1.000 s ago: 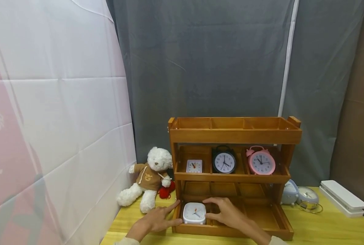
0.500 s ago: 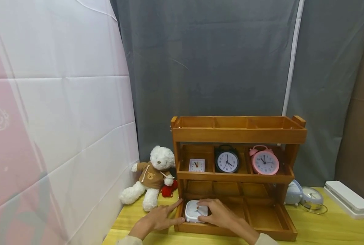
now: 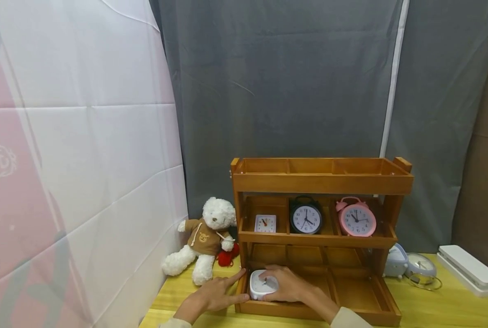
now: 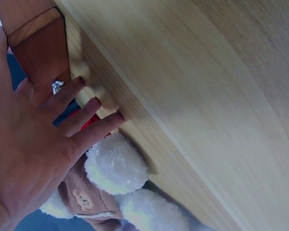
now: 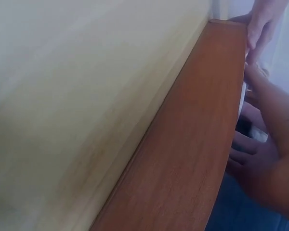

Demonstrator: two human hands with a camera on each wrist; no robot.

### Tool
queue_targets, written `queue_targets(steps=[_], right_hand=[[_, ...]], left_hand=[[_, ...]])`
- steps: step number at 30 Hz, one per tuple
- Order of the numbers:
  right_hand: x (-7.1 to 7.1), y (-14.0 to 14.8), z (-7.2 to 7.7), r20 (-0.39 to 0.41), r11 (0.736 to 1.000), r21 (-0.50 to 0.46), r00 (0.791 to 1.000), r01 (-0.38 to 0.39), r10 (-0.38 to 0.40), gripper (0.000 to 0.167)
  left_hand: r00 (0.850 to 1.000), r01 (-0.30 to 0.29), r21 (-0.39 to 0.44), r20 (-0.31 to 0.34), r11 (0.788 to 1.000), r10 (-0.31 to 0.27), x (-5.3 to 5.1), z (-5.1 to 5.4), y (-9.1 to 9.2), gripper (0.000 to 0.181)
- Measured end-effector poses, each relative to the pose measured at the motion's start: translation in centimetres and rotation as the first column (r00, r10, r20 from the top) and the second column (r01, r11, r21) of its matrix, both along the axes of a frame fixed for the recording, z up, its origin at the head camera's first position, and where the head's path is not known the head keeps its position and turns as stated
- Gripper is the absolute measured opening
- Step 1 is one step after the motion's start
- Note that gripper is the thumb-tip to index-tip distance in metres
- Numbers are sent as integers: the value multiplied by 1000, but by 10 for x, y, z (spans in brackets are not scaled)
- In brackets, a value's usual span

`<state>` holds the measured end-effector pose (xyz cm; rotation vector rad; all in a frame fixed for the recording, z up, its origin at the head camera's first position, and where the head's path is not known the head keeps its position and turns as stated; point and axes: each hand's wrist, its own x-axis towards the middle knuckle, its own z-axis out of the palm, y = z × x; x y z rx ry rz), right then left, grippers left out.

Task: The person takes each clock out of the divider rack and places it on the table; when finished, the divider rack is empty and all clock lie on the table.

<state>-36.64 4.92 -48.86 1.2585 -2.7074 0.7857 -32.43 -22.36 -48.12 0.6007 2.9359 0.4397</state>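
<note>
A white rounded-square alarm clock (image 3: 261, 286) lies in the left compartment of the wooden shelf's (image 3: 321, 184) bottom tier. My right hand (image 3: 290, 286) grips it from the right, the fingers over its top edge and the thumb near its lower edge, covering part of the dial. In the right wrist view, the right hand (image 5: 260, 161) is partly hidden behind the tier's front board. My left hand (image 3: 214, 295) touches the tier's left front corner with thumb and forefinger spread. The left wrist view shows the left hand's (image 4: 31, 139) other fingers straight.
On the middle tier stand a small white clock (image 3: 265, 223), a black alarm clock (image 3: 306, 218) and a pink one (image 3: 357, 219). A teddy bear (image 3: 206, 241) sits left of the shelf. Right of it are a blue clock (image 3: 395, 262), a round clock (image 3: 421, 265) and a white stapler-like object (image 3: 469, 269).
My right hand has moved left from beside the white alarm clock and closed around it. The left hand stays at the shelf's corner. The head view has shifted slightly.
</note>
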Motion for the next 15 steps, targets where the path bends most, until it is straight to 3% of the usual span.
queue_targets(steps=[7,15], right_hand=[[-8,1,-3,-69,999,-13,997,-33,32,50],[-7,1,-6,-104,996,-86,995,2,-11,50]], left_hand=[[1000,9,-2,-13,1000,-9,1,3,1,79],[1000,19,15,3,1000,-19,-2,2,-1,78]])
